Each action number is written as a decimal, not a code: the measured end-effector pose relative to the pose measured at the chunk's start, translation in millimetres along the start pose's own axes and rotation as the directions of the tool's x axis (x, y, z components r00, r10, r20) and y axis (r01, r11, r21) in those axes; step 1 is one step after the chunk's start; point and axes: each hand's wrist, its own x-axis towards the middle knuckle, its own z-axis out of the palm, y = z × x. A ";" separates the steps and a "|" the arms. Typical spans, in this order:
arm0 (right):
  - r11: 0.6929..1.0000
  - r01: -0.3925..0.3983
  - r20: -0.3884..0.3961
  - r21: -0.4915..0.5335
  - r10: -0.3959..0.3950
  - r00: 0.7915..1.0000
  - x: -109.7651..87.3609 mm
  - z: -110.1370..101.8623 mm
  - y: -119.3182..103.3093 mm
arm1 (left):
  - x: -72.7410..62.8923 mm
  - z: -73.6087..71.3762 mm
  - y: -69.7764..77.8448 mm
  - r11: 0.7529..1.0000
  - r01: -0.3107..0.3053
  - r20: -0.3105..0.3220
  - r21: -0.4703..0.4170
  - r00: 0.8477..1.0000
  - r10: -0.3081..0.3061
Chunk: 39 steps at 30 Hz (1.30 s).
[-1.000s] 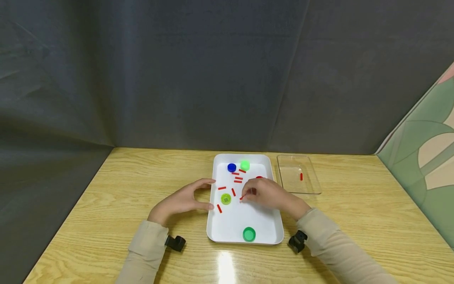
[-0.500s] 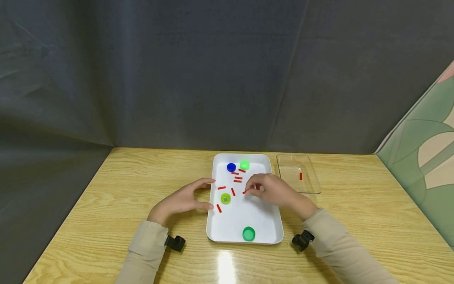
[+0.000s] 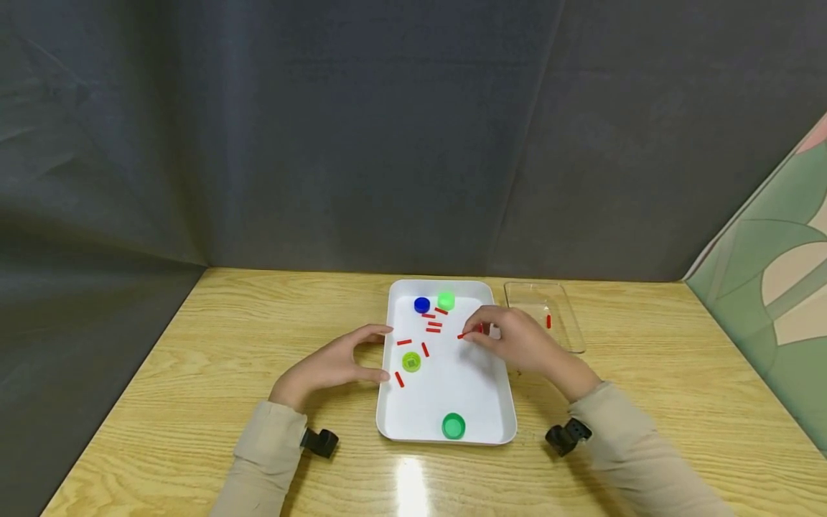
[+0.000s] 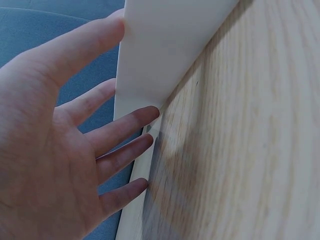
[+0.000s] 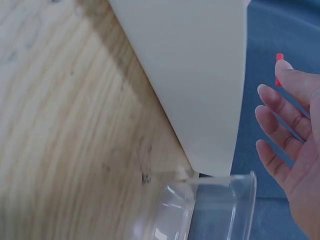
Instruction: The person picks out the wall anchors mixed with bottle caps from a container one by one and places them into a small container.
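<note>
My right hand (image 3: 517, 341) is above the right side of a white tray (image 3: 446, 395), pinching a small red stick (image 3: 461, 336) between thumb and fingertips. In the right wrist view the red stick (image 5: 278, 81) pokes out past the thumb, the other fingers spread loosely. My left hand (image 3: 336, 365) rests at the tray's left wall, thumb and fingertips on the rim, fingers fairly straight. Several more red sticks (image 3: 425, 350) lie scattered in the tray. Among them are a blue cap (image 3: 422, 305), a light green cap (image 3: 446, 301) and a yellow-green cap (image 3: 411, 362).
A green cap (image 3: 454, 426) sits near the tray's front edge. Right of the tray stands a clear plastic box (image 3: 568, 343) with one red stick (image 3: 548, 322) inside. Both stand on a wooden table (image 3: 646, 359), a dark cloth (image 3: 388, 143) hanging behind.
My right hand has moved up and to the right over the tray, carrying the pinched red stick toward the clear box. The left hand stays where it was.
</note>
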 end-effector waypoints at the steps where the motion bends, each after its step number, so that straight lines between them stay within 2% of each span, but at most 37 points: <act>1: 1.000 -0.004 -0.006 -0.002 0.004 1.000 -0.8 -1.4 1.1 | 0.2 0.0 -0.2 1.000 0.000 0.000 0.001 1.000 0.000; 8: 0.999 -0.036 -0.030 -0.006 0.036 0.999 -7.3 -11.2 5.7 | 0.2 0.0 -0.6 1.000 0.001 -0.003 0.009 1.000 -0.001; 16: 0.999 -0.034 -0.086 -0.018 0.032 0.996 -14.3 -21.0 14.1 | -0.1 0.6 0.5 1.000 0.009 -0.004 0.015 1.000 -0.009; 21: 0.998 -0.067 -0.098 -0.021 0.064 0.993 -17.7 -26.8 16.7 | -0.1 0.2 0.4 1.000 0.008 -0.004 0.014 1.000 -0.008; 39: 0.987 -0.091 -0.156 -0.134 0.070 0.985 -26.4 -41.0 35.0 | 0.2 -0.5 -1.0 1.000 0.005 -0.002 0.009 1.000 -0.005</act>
